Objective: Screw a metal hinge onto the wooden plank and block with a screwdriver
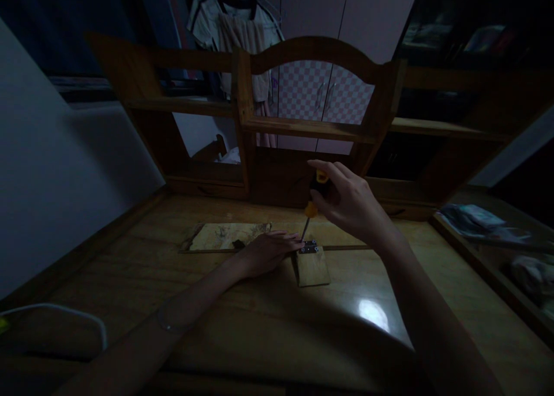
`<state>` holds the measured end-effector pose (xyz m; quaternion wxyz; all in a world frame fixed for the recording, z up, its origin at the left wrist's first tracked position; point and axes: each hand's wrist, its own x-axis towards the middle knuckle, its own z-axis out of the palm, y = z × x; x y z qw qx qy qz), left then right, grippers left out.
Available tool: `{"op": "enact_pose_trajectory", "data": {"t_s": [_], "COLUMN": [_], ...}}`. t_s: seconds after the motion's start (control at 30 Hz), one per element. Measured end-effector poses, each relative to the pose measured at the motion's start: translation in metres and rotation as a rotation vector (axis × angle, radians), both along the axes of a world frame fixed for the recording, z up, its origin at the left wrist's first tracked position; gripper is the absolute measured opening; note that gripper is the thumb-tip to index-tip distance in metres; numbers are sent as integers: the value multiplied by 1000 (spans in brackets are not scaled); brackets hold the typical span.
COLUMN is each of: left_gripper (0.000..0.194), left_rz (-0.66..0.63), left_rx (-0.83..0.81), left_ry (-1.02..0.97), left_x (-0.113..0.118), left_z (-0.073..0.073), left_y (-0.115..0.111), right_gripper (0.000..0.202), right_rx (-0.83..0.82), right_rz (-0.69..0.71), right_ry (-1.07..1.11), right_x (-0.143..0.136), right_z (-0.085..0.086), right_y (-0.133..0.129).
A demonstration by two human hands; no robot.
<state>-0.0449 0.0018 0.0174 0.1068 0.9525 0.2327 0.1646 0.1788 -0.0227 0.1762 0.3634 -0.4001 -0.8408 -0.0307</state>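
In my right hand (352,202) is a screwdriver (310,210) with a yellow and black handle, my fingers curled around its top. Its shaft leans slightly, and the tip meets the area of a dark metal hinge (309,249). That hinge lies across a small wooden block (314,269) and the edge of wood behind it. Palm down, my left hand (270,251) rests with fingers stretched out flat and fingertips beside the screwdriver tip and hinge. Part of the block's left side is hidden by those fingers. A thin wooden board (225,234) with a rough, marked surface lies behind my left hand.
A small dark object (238,244) sits on the thin board. The wooden desk (142,269) has a shelf unit (303,129) along its back. A white cable (64,308) curves at the left. Plastic-wrapped items (480,218) lie at the right, past a raised wooden edge.
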Motion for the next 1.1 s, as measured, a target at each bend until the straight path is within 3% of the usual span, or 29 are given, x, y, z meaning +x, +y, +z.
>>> {"op": "enact_pose_trajectory", "data": {"t_s": [0.27, 0.47, 0.67, 1.1], "left_gripper": [59, 58, 57, 55], "left_rz": [-8, 10, 2, 15], "left_rx": [-7, 0, 23, -2], "left_ry": [71, 88, 106, 75], "left_x": [3, 3, 2, 2], "left_z": [-5, -6, -5, -4], "left_y": [1, 0, -1, -1], "right_gripper": [37, 46, 48, 53], "right_rx": [5, -15, 19, 15], "right_rz": [-22, 36, -52, -21], "right_ry": [12, 14, 9, 6], "right_x": [-2, -1, -1, -2], "right_z": [-4, -4, -10, -13], "right_y": [4, 1, 10, 13]}}
